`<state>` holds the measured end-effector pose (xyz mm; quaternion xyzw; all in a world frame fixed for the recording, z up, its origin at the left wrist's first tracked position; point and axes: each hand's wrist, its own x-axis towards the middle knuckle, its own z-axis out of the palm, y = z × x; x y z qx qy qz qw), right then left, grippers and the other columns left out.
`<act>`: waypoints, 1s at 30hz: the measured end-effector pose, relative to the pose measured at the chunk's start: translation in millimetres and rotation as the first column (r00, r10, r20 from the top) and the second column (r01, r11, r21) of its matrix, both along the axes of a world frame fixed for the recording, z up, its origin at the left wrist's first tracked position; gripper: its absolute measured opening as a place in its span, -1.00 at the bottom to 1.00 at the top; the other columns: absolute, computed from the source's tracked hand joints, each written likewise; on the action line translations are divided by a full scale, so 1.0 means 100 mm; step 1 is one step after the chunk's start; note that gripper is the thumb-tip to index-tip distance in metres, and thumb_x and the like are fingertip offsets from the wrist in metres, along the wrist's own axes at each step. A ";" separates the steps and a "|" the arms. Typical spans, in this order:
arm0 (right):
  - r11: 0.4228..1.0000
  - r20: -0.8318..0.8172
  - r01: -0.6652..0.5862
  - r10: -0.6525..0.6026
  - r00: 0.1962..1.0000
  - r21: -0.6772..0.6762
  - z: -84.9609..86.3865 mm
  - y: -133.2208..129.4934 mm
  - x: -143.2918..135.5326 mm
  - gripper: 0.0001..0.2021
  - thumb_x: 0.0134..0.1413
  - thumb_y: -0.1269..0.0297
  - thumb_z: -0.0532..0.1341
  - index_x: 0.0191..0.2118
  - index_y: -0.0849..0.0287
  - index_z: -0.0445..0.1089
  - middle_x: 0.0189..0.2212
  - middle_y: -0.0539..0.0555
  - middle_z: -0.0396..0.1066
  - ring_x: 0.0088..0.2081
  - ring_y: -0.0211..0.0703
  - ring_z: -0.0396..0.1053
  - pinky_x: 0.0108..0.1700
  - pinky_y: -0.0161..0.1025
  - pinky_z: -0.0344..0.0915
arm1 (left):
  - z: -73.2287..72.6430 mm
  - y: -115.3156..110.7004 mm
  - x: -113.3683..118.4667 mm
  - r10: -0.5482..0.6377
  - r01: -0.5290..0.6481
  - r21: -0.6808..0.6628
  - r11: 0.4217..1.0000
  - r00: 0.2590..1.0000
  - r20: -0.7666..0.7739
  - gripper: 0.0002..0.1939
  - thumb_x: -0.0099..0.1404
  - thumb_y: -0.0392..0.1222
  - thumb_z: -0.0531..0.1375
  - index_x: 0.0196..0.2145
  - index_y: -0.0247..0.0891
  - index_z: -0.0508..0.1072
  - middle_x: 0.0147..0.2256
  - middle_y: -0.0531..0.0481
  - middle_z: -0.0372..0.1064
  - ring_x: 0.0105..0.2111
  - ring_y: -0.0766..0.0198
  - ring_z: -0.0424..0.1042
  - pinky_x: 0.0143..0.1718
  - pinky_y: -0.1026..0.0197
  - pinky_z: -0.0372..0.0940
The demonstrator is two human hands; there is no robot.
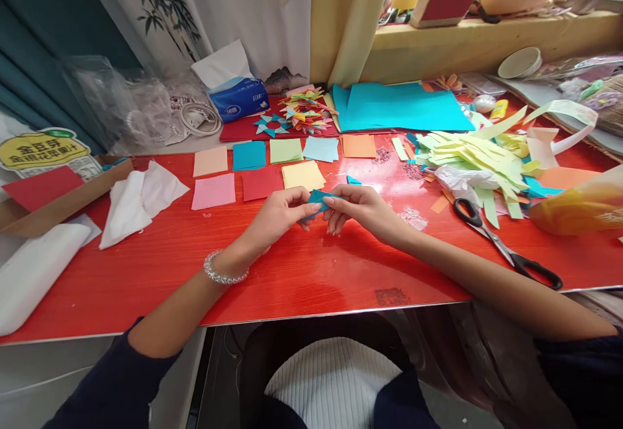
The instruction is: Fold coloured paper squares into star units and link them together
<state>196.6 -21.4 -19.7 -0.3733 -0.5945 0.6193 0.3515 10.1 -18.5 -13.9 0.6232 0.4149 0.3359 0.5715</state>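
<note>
Between my two hands is a small folded piece of blue paper (318, 199), held just above the red table. My left hand (287, 211) pinches its left side between thumb and fingers. From the right, my right hand (357, 208) grips the other edge, thumb on top. Just beyond them lies a small folded blue paper piece (354, 180). Square paper stacks sit in two rows past my left hand, among them a pink stack (213, 191), a red stack (261, 183), a yellow stack (302, 176) and a blue stack (249, 155).
Black-handled scissors (501, 242) lie open at the right, near a heap of pale green paper strips (470, 159). Large blue sheets (403, 108), folded paper stars (306, 110) and a tissue pack (238, 98) are at the back. Crumpled tissues (139, 202) rest at the left.
</note>
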 end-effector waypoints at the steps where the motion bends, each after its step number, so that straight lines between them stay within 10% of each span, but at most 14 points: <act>1: 1.000 0.000 -0.002 0.002 1.000 0.017 -0.01 0.00 0.01 -0.73 0.14 0.11 0.22 -0.38 0.25 0.32 -0.49 0.02 0.43 -0.52 -0.30 0.45 -0.44 -0.33 0.41 | 0.01 0.00 0.00 -0.017 0.017 -0.014 1.000 1.000 -0.016 -0.79 0.17 -0.10 0.25 -0.44 -0.30 0.37 -0.46 0.07 0.28 -0.46 0.41 0.30 -0.44 0.32 0.28; 30: 0.974 0.003 -0.156 0.159 0.987 -0.162 -0.02 -0.04 -0.05 -0.67 0.05 0.06 0.28 -0.47 0.26 0.36 -0.53 0.07 0.48 -0.52 -0.25 0.48 -0.41 -0.32 0.41 | 0.01 -0.04 0.03 0.133 -0.132 -0.040 0.990 0.991 0.010 -0.72 0.10 -0.02 0.31 -0.46 -0.28 0.38 -0.53 0.09 0.26 -0.67 0.50 0.18 -0.78 0.42 0.08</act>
